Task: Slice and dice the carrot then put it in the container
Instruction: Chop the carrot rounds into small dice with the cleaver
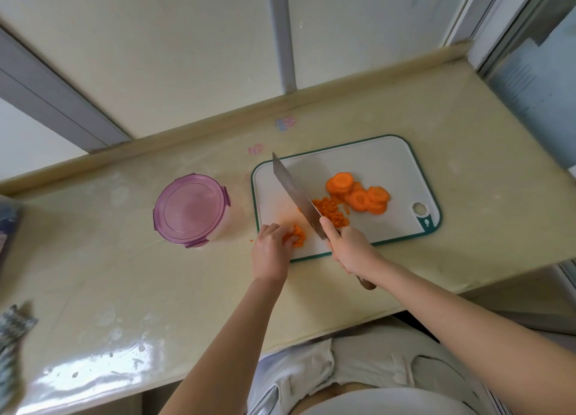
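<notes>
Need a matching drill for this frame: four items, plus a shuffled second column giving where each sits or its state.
Column A
1. knife
2. container
3. carrot rounds
4. diced carrot

Column B
a. lid on, standing on the counter left of the cutting board
b. gripped by the right hand
c. overlapping heap toward the right of the cutting board
d. small pile mid-board, just right of the knife

Pairs: 1-b, 2-a, 3-c, 4-d
</notes>
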{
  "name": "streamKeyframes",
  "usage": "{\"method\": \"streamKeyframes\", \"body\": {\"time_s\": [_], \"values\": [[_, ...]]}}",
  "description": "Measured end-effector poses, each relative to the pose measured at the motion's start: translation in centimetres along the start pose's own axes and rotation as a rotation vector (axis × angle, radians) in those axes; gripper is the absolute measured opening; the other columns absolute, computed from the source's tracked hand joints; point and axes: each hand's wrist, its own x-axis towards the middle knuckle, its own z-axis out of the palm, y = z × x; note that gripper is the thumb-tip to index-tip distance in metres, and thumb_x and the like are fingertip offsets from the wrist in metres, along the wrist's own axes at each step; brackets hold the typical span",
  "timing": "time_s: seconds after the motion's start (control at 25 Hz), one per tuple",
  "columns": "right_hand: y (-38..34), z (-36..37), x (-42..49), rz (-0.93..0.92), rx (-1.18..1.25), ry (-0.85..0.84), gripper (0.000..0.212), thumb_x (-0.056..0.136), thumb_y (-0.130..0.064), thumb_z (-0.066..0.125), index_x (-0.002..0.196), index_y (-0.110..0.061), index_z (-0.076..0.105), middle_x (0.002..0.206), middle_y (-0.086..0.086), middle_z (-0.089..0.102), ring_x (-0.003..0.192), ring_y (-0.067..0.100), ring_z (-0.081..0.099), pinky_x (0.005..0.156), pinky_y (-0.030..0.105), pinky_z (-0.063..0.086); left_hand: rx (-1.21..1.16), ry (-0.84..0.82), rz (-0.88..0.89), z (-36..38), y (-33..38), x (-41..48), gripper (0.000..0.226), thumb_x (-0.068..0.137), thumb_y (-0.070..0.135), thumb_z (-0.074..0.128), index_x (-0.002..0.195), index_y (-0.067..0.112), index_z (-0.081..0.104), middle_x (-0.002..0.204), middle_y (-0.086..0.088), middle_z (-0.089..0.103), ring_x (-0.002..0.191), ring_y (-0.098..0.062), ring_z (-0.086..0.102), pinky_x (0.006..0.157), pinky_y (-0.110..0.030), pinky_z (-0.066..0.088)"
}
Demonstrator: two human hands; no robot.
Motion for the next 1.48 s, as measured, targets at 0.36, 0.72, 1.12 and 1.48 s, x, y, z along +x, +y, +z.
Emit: {"method": "streamKeyframes", "body": {"time_s": [0.36, 0.72, 1.12, 1.48], "values": [[-0.9, -0.1, -2.1, -0.018, 0.084, -0.057, 0.058, 0.097, -0.058, 0.028, 0.06, -0.014, 0.038, 0.043, -0.006, 0.036, 0.035, 0.01, 0.033, 0.04, 0.021, 0.028, -0.062, -0.153, 0.039, -1.9, -0.1, 0.6, 0.012, 0.085, 0.014, 0.064, 0.092, 0.015, 0.075, 0.085, -0.002, 0.066, 0.082, -0.018, 0.053, 0.07, -0.021, 0.038], [-0.6, 0.9, -2.4, 0.006, -0.022, -0.056, 0.061, 0.097, -0.057, 0.028, 0.059, -0.012, 0.04, 0.052, 0.002, 0.041, 0.044, 0.015, 0.037, 0.047, 0.025, 0.029, -0.003, -0.12, 0.008, -0.8, -0.4, 0.7, 0.013, 0.085, 0.009, 0.062, 0.082, 0.007, 0.075, 0.076, -0.01, 0.064, 0.08, -0.025, 0.051, 0.063, -0.023, 0.031], [-0.8, 2.9, -1.5, -0.042, -0.174, 0.004, 0.06, 0.1, -0.051, 0.026, 0.055, -0.011, 0.031, 0.052, 0.004, 0.039, 0.049, 0.018, 0.04, 0.051, 0.03, 0.032, -0.021, 0.003, 0.041, 0.0, -0.9, 0.5, 0.01, 0.072, -0.003, 0.069, 0.07, 0.006, 0.073, 0.062, -0.008, 0.062, 0.068, -0.027, 0.054, 0.058, -0.019, 0.032], [-0.2, 2.3, -0.5, -0.061, -0.112, -0.005, 0.063, 0.099, -0.054, 0.025, 0.051, -0.012, 0.03, 0.046, 0.002, 0.037, 0.044, 0.019, 0.037, 0.049, 0.03, 0.029, -0.029, 0.007, 0.049, -0.3, -0.7, 0.4, 0.009, 0.073, -0.004, 0.068, 0.069, 0.005, 0.069, 0.06, -0.009, 0.056, 0.064, -0.028, 0.052, 0.057, -0.019, 0.029]]}}
